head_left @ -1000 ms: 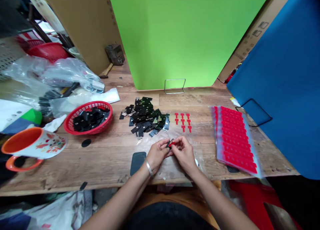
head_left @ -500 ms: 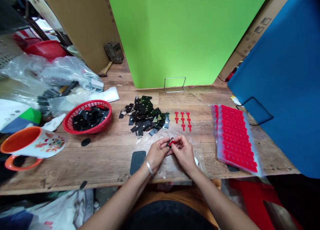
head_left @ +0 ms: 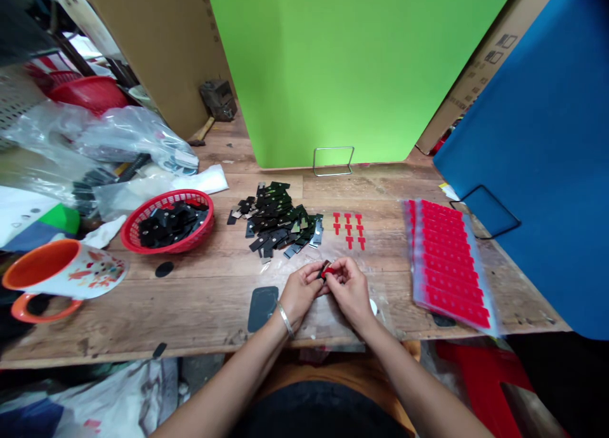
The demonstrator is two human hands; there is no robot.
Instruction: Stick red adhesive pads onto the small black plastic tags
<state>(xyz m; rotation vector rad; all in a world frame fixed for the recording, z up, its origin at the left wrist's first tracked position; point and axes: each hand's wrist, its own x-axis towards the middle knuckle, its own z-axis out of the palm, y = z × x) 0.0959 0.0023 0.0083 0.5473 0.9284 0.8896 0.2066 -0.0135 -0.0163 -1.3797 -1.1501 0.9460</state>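
My left hand [head_left: 301, 292], with a bangle at the wrist, is closed on a small flat black piece [head_left: 323, 272]. Against it my right hand [head_left: 351, 292] pinches a small red T-shaped sticker [head_left: 328, 272]; the fingertips of both hands meet and partly hide the two. Beyond them lies a loose heap of flat black pieces [head_left: 278, 219]. To its right several red T-shaped stickers [head_left: 348, 229] are laid out in short rows on clear film. Sheets of red stickers [head_left: 450, 260] on a translucent backing rest farther right.
At the left, a red plastic basket [head_left: 202, 232] holds black pieces, and an orange and white mug [head_left: 95, 273] stands near it. A green panel [head_left: 333, 70] rises at the back, a blue panel [head_left: 537, 159] at the right. A hammer [head_left: 204, 131] lies at the back left.
Both hands stay in nearly the same place, still closed on the black piece and red sticker. The camera view has shifted very slightly.
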